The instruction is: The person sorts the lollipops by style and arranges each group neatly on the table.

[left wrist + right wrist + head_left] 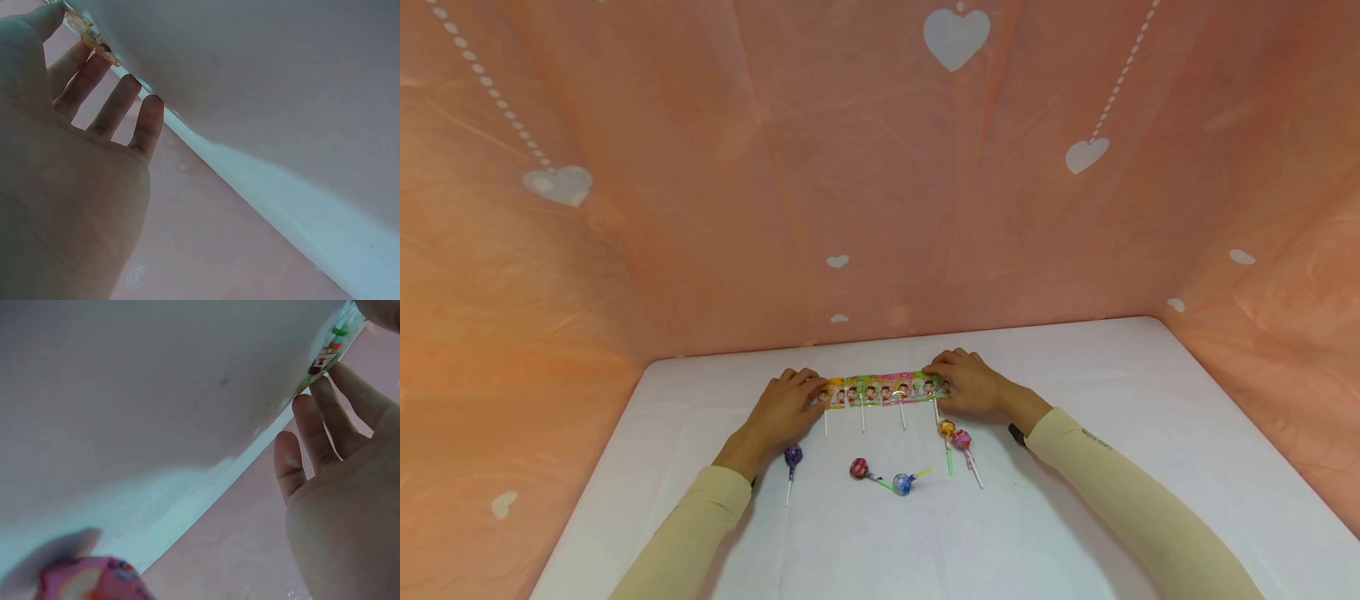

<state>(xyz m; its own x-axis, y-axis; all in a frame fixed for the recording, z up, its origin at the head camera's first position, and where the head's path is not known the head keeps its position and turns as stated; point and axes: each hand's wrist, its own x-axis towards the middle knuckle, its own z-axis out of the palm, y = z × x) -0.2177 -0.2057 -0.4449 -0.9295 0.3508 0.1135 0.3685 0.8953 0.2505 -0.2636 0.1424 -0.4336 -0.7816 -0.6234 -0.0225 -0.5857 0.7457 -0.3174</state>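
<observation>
A strip of joined, flat-wrapped lollipops [883, 390] in yellow, green and pink lies across the white table, its white sticks pointing toward me. My left hand [786, 404] pinches its left end; the left wrist view shows the orange wrapper end [94, 39] between thumb and fingers. At the opposite end my right hand [973, 385] grips the green wrapper [325, 357], partly covering it. Nearer me are loose lollipops: a purple one [793, 455] by the left forearm, a red one [860, 468] and a blue one [902, 483] in the middle.
An orange lollipop [947, 428] and a pink lollipop [962, 439] lie side by side just below the right hand. Behind the white table [1075, 350] hangs a peach-coloured curtain [880, 192] with white hearts, which also encloses both sides.
</observation>
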